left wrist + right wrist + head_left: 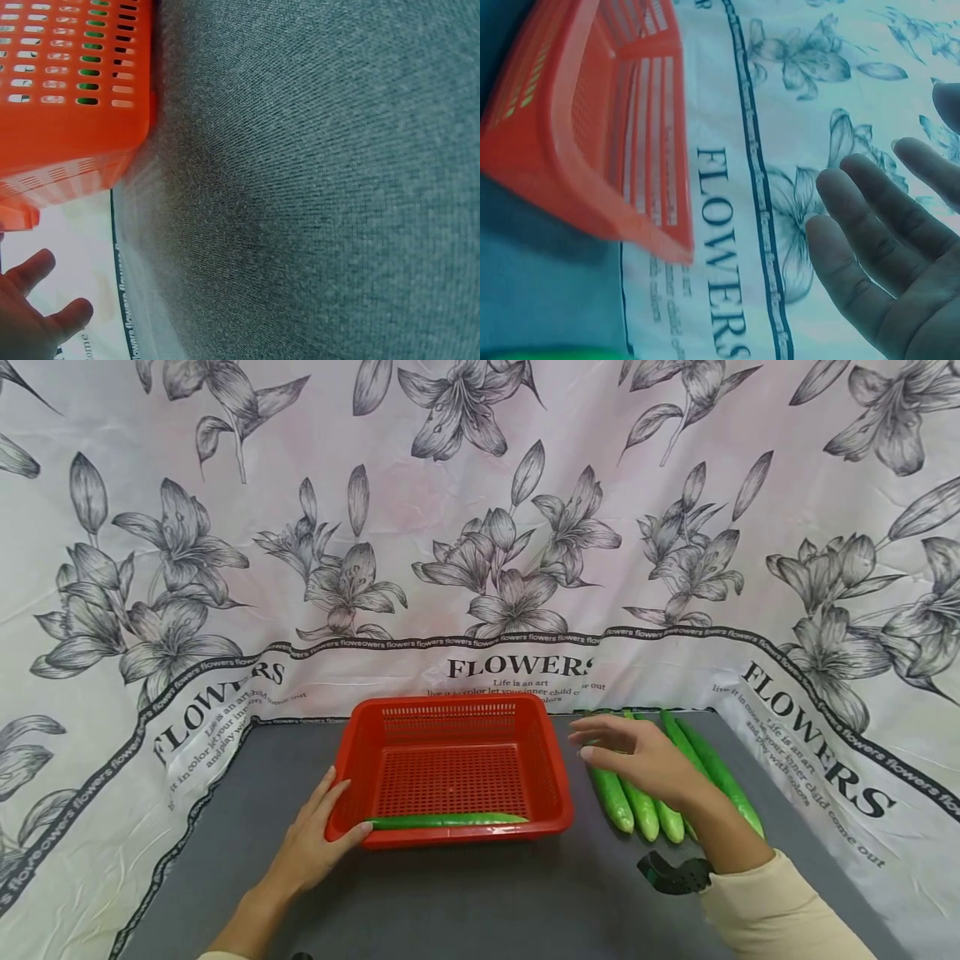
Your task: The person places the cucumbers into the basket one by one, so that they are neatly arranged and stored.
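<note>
A red plastic basket (450, 837) has one cucumber (450, 820) lying along the inside of its front wall. At the basket's front left corner is my left hand (311, 843), its fingers spread along the left side and its thumb at the front rim. The left wrist view has two of its fingers (71, 319) beside the basket (67, 142). Right of the basket, my right hand (637, 752) hovers over several cucumbers (618, 802) with nothing in it. Its fingers (855, 262) are extended and apart in the right wrist view. It partly hides the cucumbers behind it.
Dark grey cloth (480, 902) covers the table. A white flower-printed sheet (480, 568) hangs behind and at both sides, bordering the table's back edge. Two longer cucumbers (720, 772) lie at the right of the group. A black band (675, 872) is around the right wrist.
</note>
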A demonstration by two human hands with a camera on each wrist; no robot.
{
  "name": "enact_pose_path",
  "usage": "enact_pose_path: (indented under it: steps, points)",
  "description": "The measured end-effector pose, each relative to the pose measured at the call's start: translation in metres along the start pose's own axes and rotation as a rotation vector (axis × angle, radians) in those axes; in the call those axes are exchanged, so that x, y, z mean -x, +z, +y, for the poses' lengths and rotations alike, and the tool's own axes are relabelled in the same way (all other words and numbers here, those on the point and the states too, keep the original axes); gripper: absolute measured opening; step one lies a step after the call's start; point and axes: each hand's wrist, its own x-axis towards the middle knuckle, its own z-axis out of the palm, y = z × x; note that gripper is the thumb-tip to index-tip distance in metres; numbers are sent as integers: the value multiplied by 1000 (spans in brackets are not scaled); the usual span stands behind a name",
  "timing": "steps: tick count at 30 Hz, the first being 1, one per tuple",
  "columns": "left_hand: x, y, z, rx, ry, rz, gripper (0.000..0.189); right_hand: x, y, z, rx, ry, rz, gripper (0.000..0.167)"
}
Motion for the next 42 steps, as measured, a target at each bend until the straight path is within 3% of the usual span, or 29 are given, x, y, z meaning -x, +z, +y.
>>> enact_pose_path:
  steps: [8,15,36,42]
  points:
    - [0,0,-1,6,1,1,73,21,-19,8,89,-7,72,36]
    - [0,0,0,1,0,-1,73,36,-32,21,98,-6,126,38]
    - [1,0,1,14,-6,-3,73,66,-89,93,147,88,274,43]
    - [0,-1,2,19,-5,-6,73,74,-103,113,85,133,301,44]
